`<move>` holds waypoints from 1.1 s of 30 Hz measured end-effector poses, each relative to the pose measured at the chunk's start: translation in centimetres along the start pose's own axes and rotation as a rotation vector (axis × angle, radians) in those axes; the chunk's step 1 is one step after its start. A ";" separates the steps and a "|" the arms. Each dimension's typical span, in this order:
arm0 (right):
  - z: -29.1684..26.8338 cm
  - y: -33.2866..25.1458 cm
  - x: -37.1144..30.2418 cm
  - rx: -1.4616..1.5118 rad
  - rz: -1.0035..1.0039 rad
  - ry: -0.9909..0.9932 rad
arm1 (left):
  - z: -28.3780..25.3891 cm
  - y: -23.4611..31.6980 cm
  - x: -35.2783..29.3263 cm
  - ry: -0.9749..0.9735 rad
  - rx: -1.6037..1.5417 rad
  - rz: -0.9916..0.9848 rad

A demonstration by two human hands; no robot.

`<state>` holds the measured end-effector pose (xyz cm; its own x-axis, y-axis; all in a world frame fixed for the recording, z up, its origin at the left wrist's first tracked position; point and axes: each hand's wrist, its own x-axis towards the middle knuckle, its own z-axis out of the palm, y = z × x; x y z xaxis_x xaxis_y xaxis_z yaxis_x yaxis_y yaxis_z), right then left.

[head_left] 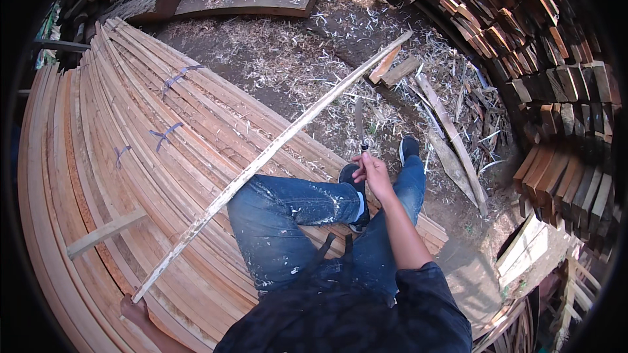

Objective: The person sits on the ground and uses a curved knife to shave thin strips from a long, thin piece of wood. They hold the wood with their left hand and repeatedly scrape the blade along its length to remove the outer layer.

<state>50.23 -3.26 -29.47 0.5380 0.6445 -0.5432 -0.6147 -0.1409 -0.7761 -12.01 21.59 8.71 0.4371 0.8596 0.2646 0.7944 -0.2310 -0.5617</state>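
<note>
Wood strip (pixel 265 159): is extending past knee (pixel 252 197), is being grasped at near end in left hand (pixel 135 311); knife (pixel 359 123): is being gripped in right hand (pixel 373 174).

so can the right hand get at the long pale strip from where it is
Probably yes: nothing seems to block the way between the right hand and the long pale strip slanting ahead of it, though that hand holds a knife.

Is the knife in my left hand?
No, the right hand holds the knife, while the left hand holds the long pale strip.
</note>
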 end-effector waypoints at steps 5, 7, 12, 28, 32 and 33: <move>2.5 2.0 -0.2 0.226 0.000 0.158 | 3.5 -1.5 0.5 -0.001 -0.040 0.060; 5.7 1.2 0.2 0.313 -0.026 0.083 | 3.4 -4.8 -3.8 -0.013 0.011 -0.006; 5.3 -0.5 0.2 0.467 -0.186 0.221 | 7.0 -3.5 0.3 0.007 -0.186 0.103; -0.9 2.2 -7.5 0.524 -0.149 0.492 | 6.7 6.4 8.6 -0.633 -0.083 0.209; -2.2 3.5 -11.2 0.528 -0.200 0.577 | 0.4 13.0 9.8 -0.556 -0.240 0.323; -2.3 3.5 -12.1 0.536 -0.220 0.581 | -1.9 16.2 9.7 -0.483 -0.368 0.371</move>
<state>42.91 -13.28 -26.41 0.8010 0.1032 -0.5898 -0.5732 0.4166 -0.7056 5.93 25.31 3.63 0.5379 0.7807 -0.3182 0.7575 -0.6132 -0.2240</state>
